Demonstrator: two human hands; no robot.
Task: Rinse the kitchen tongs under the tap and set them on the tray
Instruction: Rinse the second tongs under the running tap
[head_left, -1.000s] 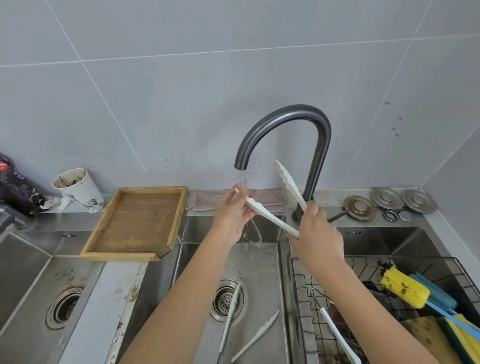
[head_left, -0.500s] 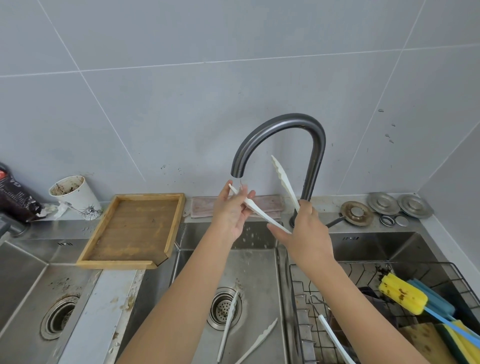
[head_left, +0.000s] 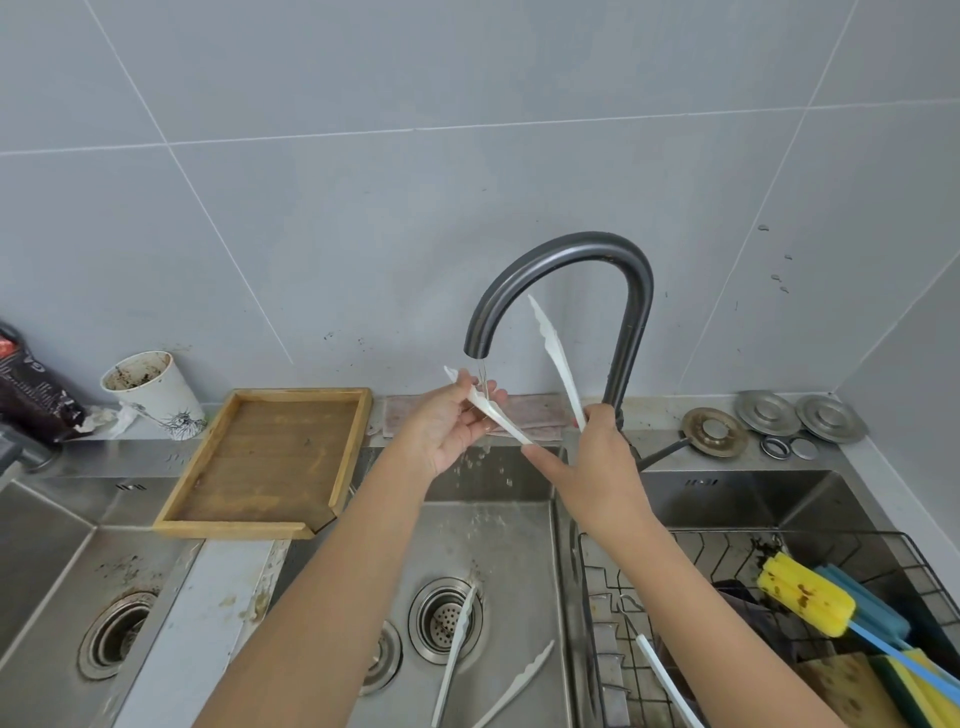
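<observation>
White plastic tongs (head_left: 556, 358) are held spread open under the dark curved tap (head_left: 571, 260), where a thin stream of water runs. My right hand (head_left: 602, 467) grips the tongs at their hinge end. My left hand (head_left: 452, 426) holds the lower arm near its tip, right in the water. The upper arm points up in front of the tap's arch. A wooden tray (head_left: 270, 457) lies bare on the sink's rim to the left.
Another pair of white tongs (head_left: 457, 654) lies in the middle basin by the drain. A wire rack (head_left: 675, 561) at right holds a yellow sponge brush (head_left: 800, 597), sponges and a white utensil. A dirty paper cup (head_left: 156, 389) stands at left.
My left hand has slid out along the lower arm toward its tip under the water. The view has tilted up a little; my right hand keeps its grip.
</observation>
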